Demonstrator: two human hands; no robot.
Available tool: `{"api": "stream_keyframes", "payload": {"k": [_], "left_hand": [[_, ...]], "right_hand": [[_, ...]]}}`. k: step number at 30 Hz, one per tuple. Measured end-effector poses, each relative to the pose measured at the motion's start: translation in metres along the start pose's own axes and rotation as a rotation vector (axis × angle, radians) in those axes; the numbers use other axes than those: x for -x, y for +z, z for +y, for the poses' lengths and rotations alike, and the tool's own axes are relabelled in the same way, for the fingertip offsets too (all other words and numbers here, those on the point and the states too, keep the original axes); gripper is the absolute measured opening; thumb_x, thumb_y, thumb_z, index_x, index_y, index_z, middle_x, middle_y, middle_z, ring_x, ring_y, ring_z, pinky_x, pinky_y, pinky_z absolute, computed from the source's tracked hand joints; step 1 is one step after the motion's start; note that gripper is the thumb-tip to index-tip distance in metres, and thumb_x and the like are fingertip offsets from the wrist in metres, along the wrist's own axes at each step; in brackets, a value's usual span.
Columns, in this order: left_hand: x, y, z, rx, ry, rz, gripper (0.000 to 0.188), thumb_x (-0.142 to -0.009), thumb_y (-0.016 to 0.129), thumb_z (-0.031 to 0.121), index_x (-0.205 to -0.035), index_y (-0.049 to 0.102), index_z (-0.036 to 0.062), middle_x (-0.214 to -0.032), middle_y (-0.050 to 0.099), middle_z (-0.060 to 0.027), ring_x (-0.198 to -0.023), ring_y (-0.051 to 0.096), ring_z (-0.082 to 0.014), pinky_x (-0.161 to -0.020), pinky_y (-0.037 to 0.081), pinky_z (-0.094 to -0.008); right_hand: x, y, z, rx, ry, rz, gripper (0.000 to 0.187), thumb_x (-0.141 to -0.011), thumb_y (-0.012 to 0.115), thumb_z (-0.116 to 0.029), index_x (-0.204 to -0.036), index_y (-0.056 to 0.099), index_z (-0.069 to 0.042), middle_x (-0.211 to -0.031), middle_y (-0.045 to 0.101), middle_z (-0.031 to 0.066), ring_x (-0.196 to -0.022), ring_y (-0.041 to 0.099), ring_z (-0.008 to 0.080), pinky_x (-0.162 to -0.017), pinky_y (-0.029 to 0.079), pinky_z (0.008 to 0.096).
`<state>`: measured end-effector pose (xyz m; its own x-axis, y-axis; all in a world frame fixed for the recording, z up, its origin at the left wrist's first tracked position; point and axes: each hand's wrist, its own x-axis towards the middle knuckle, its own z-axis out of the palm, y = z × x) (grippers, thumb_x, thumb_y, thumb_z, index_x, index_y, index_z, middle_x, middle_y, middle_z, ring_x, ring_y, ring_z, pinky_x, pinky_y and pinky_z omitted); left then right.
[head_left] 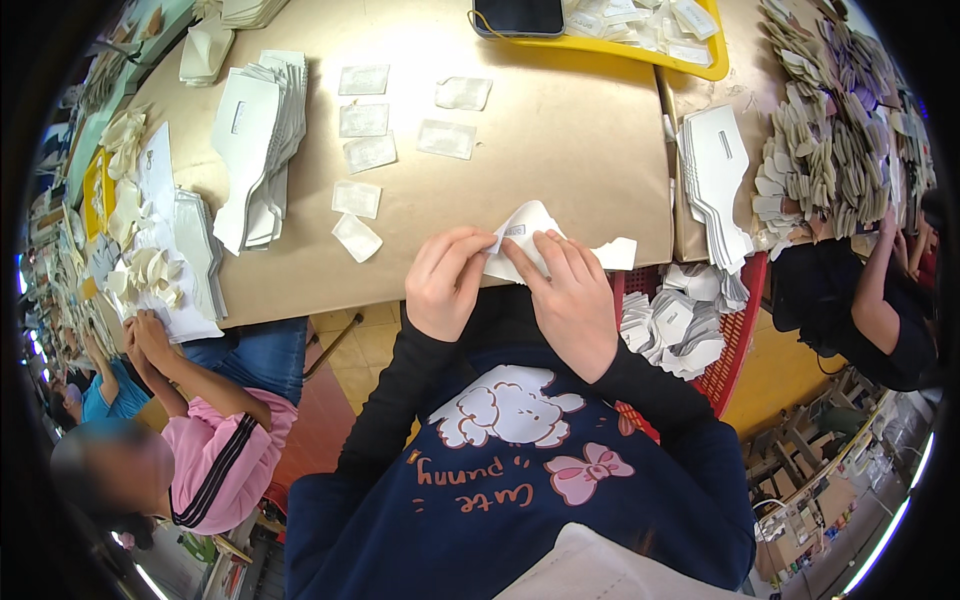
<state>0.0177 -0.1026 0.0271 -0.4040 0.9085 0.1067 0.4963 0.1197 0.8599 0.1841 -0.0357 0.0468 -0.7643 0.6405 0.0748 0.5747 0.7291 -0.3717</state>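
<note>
Over the table's front edge I hold a curved white cut piece (531,217), which looks like a shoe-upper part, with a narrow tail to the right. A small label with dark print (516,230) lies on its face. My left hand (447,280) is closed, thumb and fingers pinching at the piece's left edge beside the label. My right hand (572,300) grips the piece from the right, its index fingertip close to the label; the thumb is hidden. Several small whitish rectangular slips (363,120) lie on the table beyond my hands.
Stacks of white cut pieces (262,150) stand left, and another stack (715,180) right. A yellow tray (620,45) holds slips beside a phone (520,17). A red crate (735,350) with pieces is at my right. A co-worker in pink (225,450) works at left, another person (860,310) at right.
</note>
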Motion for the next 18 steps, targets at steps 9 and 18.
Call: {"api": "stream_keyframes", "payload": {"k": [9, 18], "left_hand": [[-0.001, -0.009, 0.009, 0.185, -0.014, -0.175, 0.017, -0.084, 0.072, -0.003, -0.100, 0.074, 0.0010, -0.109, 0.064, -0.0104, -0.087, 0.069, -0.0203, -0.072, 0.056, -0.0297], [-0.019, -0.020, -0.004, 0.129, -0.011, -0.287, 0.015, -0.086, 0.070, -0.003, -0.100, 0.073, -0.0015, -0.098, 0.072, -0.0115, -0.086, 0.071, -0.0215, -0.074, 0.057, -0.0303]], "right_hand": [[-0.014, -0.001, 0.010, -0.517, 0.121, 0.033, 0.031, -0.078, 0.080, -0.025, -0.099, 0.072, -0.004, -0.115, 0.058, 0.0144, -0.108, 0.054, 0.0350, -0.093, 0.042, 0.0438], [-0.013, 0.016, 0.010, -0.527, 0.172, 0.082, 0.015, -0.090, 0.066, -0.018, -0.090, 0.066, -0.003, -0.113, 0.060, 0.0090, -0.108, 0.053, 0.0290, -0.093, 0.034, 0.0425]]}}
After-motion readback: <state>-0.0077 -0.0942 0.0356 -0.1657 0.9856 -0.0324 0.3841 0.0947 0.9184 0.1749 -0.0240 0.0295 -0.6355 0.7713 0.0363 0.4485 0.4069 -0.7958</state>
